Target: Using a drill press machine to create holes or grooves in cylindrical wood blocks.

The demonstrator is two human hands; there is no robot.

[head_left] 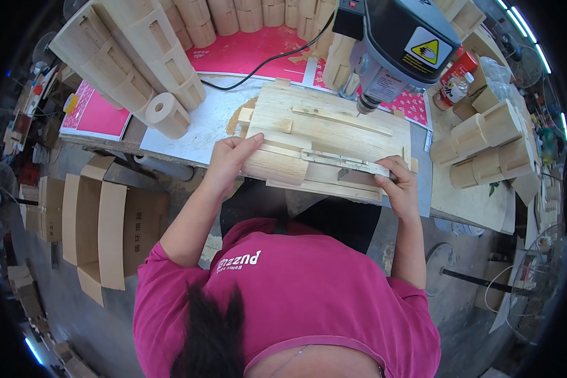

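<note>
Nearest the camera, dark hair hangs over a magenta shirt. Beyond it, both hands are at the near side of a wooden board, which lies on the worktop and carries raised strips. Left hand: closed around the left end of a wooden cylinder, thumb on top, remaining fingers largely hidden. The cylinder lies on its side at the board's near left part. Right hand: thumb and fingers pinching the right end of a slim metal bar, whose left end reaches the cylinder; contact there cannot be confirmed. A drill press stands behind the board, bit pointing down. To the left, a short hollow cylinder stands beside tall wooden stacks. Below the worktop's left side, an open cardboard box is noted.
</note>
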